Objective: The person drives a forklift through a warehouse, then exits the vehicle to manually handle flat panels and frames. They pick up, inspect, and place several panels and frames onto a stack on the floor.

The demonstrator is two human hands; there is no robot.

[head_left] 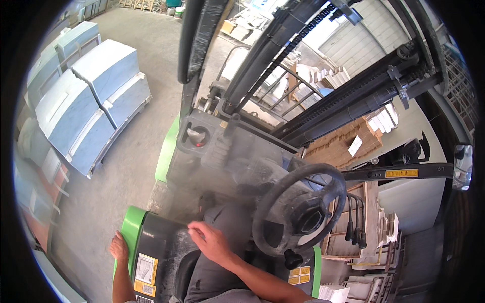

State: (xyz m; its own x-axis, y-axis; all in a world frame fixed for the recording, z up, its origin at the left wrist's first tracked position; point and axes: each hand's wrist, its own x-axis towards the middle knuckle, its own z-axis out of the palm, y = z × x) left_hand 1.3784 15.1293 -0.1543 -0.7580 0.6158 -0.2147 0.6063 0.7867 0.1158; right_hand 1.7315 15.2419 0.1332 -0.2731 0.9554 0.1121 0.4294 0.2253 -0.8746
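I sit in a forklift, its black steering wheel [299, 209] in front and to the right of my lap. My left hand [118, 247] is at the outer edge of the green side panel [132, 227], fingers curled against it. My right hand [208, 243] reaches across above my grey trousers [222, 222], touching nothing that I can see; its fingers are loosely bent and slightly apart, with nothing in them. A black knob [293, 258] sits on the wheel's near rim. Several control levers [356, 232] stand right of the wheel. Neither hand is on the wheel.
The dark mast [268, 55] with its chains rises ahead. Pale stone slabs [108, 65] stand stacked on the left side of the concrete floor [151, 45]. A brown cardboard-like stack [343, 144] lies front right, near a mirror [462, 167] on a black bar. Wooden crates [364, 217] are at right.
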